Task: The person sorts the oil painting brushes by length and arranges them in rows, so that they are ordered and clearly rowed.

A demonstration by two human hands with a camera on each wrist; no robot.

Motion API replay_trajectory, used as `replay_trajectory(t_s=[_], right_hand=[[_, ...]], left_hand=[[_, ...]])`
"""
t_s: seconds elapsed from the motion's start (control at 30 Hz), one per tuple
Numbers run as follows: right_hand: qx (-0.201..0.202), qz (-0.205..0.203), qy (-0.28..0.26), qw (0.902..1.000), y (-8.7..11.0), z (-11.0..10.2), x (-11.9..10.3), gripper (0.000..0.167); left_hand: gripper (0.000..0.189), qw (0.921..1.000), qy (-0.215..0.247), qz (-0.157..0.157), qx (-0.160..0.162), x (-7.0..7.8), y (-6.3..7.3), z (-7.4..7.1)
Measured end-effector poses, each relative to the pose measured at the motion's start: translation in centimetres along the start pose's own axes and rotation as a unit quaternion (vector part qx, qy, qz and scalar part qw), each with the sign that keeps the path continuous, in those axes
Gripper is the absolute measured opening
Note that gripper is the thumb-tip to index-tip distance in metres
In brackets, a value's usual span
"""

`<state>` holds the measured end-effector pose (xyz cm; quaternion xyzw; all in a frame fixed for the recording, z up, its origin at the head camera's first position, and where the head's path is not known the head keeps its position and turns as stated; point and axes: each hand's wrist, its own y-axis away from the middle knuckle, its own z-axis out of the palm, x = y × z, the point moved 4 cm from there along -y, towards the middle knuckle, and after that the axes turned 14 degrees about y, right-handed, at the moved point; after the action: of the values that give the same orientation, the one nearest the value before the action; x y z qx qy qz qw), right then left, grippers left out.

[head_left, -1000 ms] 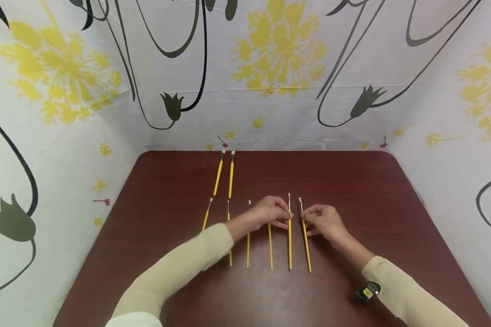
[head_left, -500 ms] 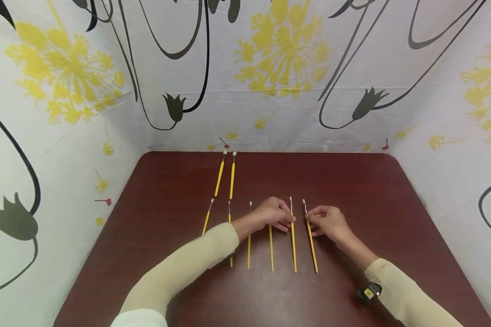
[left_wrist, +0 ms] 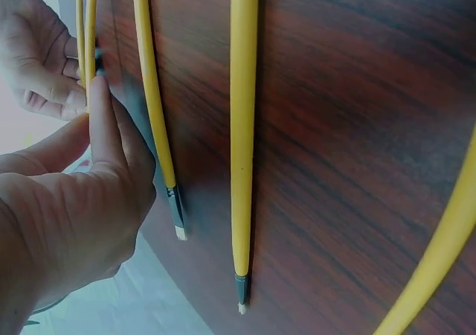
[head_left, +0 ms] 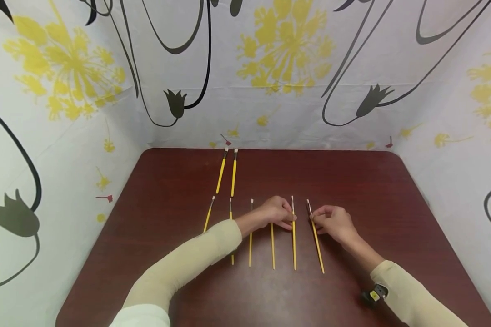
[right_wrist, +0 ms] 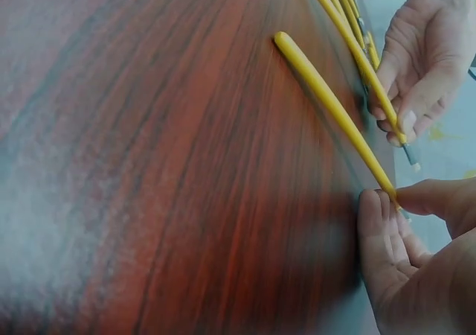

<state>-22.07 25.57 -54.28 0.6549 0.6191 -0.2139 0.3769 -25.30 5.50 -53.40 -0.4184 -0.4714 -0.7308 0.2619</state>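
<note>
My left hand (head_left: pixel 276 212) pinches a thin yellow paintbrush (head_left: pixel 294 245) between thumb and fingers just below its bristle end. To its right, my right hand (head_left: pixel 334 221) pinches another yellow paintbrush (head_left: pixel 318 250), which slants with its handle end toward the lower right. Both brushes have their bristles pointing to the far side. In the right wrist view the right-hand brush (right_wrist: pixel 335 112) has its ferrule mostly hidden by the fingertips. The left wrist view shows the left hand (left_wrist: pixel 82 193) with thumb and index finger on its brush.
Several more yellow paintbrushes lie in a row to the left, one of them (head_left: pixel 250 245) partly beside the left forearm. Two thicker brushes (head_left: pixel 221 175) lie farther back near the far edge. A patterned cloth (head_left: pixel 286 113) hangs around the dark red table (head_left: pixel 352 177).
My right hand has moved slightly right with its brush, widening the gap between the two held brushes. The left hand has shifted only slightly and keeps its pinch.
</note>
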Motion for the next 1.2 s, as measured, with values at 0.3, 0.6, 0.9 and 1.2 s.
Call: replay_trajectory(t_s=[0.3, 0.6, 0.9, 1.2], right_hand=[[0.013, 0.012, 0.033, 0.9993, 0.04, 0.12, -0.27, 0.019], [0.022, 0.019, 0.053, 0.9982, 0.20, 0.21, -0.54, 0.017], [0.022, 0.022, 0.074, 0.9968, 0.26, 0.22, -0.55, 0.017], [0.021, 0.019, 0.083, 0.9962, 0.14, 0.38, -0.45, 0.015]], left_hand=[[0.021, 0.9995, -0.020, -0.020, 0.011, 0.33, -0.06, 0.14], [0.021, 0.9970, -0.069, -0.016, 0.032, 0.08, -0.27, 0.23], [0.022, 0.9926, -0.097, 0.002, 0.073, 0.28, 0.05, 0.63], [0.017, 0.9904, -0.115, 0.006, 0.076, 0.55, 0.52, 0.65]])
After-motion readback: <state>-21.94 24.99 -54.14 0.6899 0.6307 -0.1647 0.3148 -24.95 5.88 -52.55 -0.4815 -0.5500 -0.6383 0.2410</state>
